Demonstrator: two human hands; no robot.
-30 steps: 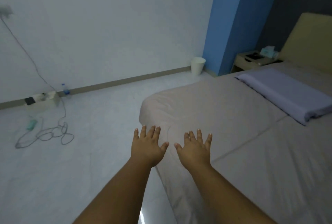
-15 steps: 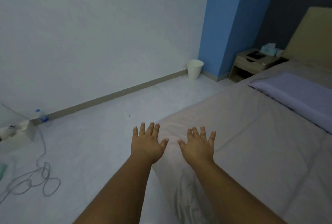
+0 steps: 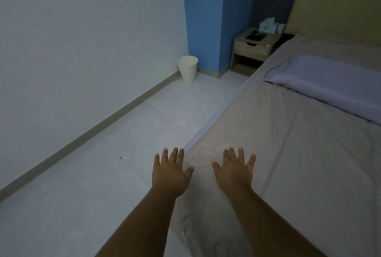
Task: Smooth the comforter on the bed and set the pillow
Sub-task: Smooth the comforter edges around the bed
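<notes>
A beige comforter (image 3: 288, 153) covers the bed on the right, with faint creases running along it. A lilac pillow (image 3: 329, 83) lies flat across the bed near the tan headboard (image 3: 340, 3). My left hand (image 3: 171, 172) is stretched out palm down with fingers spread, at the bed's near left edge, partly over the floor. My right hand (image 3: 235, 170) is spread the same way over the comforter's near corner. Neither hand holds anything. Whether the palms touch the fabric is unclear.
A wooden nightstand (image 3: 253, 50) with a tissue box (image 3: 268, 26) and a dark object stands beside the bed head. A white bin (image 3: 188, 71) sits by the blue wall column. Pale tiled floor (image 3: 103, 184) runs along the bed's left side.
The view has swung to the right and toward the bed head, so the cables and power strip on the floor have left the frame. Both hands stay spread and have drawn slightly apart.
</notes>
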